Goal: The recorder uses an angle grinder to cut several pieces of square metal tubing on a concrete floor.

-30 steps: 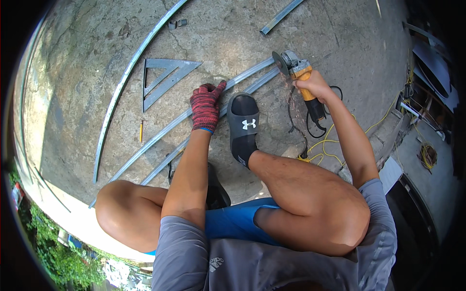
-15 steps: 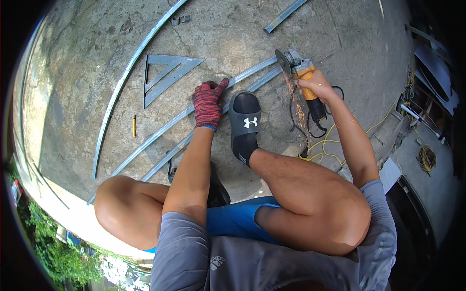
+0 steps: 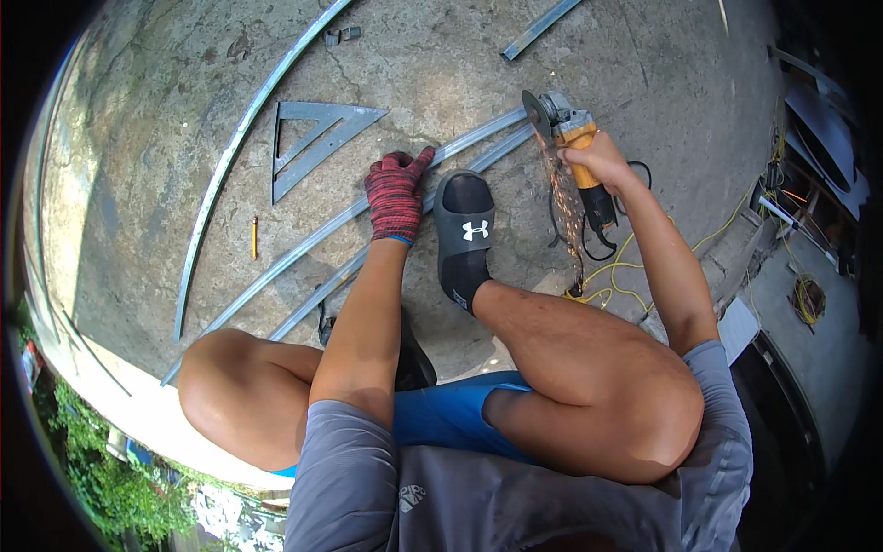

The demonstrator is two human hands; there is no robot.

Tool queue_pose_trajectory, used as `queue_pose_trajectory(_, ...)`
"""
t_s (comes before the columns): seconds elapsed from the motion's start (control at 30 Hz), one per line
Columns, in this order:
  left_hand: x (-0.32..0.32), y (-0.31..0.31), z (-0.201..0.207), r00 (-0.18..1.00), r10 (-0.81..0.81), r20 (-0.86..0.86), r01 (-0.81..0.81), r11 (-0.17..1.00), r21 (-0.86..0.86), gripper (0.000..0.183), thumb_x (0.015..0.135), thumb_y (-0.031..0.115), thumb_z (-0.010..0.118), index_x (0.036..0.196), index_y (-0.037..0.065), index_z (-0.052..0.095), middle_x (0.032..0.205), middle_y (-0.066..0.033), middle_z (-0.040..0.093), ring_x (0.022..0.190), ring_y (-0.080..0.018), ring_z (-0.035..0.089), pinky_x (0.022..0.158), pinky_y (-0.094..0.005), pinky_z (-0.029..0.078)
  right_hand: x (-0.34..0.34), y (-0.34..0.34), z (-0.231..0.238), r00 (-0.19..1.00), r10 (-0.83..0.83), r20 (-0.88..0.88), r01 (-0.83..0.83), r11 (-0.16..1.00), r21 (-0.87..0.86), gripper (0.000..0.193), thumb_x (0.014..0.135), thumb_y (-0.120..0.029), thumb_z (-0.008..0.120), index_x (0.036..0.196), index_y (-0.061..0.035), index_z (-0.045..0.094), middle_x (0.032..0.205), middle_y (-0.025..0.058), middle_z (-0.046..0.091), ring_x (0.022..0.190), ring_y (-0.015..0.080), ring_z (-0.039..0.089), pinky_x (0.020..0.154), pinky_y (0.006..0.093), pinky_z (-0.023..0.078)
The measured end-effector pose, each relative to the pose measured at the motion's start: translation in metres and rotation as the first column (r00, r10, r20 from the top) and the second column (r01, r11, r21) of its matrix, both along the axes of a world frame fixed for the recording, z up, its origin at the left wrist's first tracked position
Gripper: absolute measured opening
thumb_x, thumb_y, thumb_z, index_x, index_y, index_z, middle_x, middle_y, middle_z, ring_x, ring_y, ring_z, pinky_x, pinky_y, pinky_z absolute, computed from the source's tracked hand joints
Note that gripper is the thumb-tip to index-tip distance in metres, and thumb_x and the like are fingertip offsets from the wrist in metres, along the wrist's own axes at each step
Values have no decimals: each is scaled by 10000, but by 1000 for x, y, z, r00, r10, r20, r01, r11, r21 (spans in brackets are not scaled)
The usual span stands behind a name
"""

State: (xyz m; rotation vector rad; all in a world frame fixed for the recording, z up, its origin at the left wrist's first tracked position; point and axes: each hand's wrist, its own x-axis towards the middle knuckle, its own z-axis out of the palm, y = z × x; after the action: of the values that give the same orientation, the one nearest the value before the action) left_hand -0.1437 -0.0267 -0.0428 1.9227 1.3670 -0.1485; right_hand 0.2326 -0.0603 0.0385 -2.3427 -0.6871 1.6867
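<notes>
My right hand (image 3: 602, 164) is bare and wrapped round the yellow and black body of an angle grinder (image 3: 576, 132). Its cutting disc (image 3: 534, 114) meets the right end of a thin galvanized metal channel (image 3: 480, 137), and orange sparks (image 3: 570, 198) stream toward me. In a red and black knit glove, my left hand (image 3: 395, 195) grips that channel farther left, thumb stretched along it. A second metal channel (image 3: 501, 154) lies alongside, nearer me, passing by my black slide-shod foot (image 3: 465, 230). The exact contact of disc and metal is partly hidden by the disc.
On the concrete floor lie a metal speed square (image 3: 317, 152), a yellow pencil (image 3: 255, 237) and a long metal strip (image 3: 221, 175). A short channel piece (image 3: 538, 32) lies beyond the grinder. Yellow cord (image 3: 630, 267) runs over the floor at right.
The grinder has shifted very slightly, its disc still at the channel's end. The spark stream has changed shape. My left hand keeps its grip almost in place.
</notes>
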Motion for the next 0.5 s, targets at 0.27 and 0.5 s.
queue_pose_trajectory(0.27, 0, 0, -1, 1000, 28, 14, -27, 1000, -4, 721, 807, -12, 683, 1403, 392, 639, 1278, -66, 640, 1199, -304, 583, 1085, -448, 442, 0, -3, -3, 1000, -1, 29, 0, 1000, 8, 298, 786, -178, 834, 962, 27, 709, 858, 69, 713, 734, 165, 664, 659, 335, 524)
queue_pose_trajectory(0.5, 1, 0, -2, 1000, 10, 13, -10, 1000, 4, 723, 790, 5, 709, 1397, 392, 640, 1282, -66, 641, 1192, -303, 588, 1073, -444, 451, 3, -5, -3, 1000, 7, 26, -7, 1000, 7, 276, 784, -178, 830, 949, 14, 722, 844, 55, 714, 730, 154, 659, 668, 324, 515)
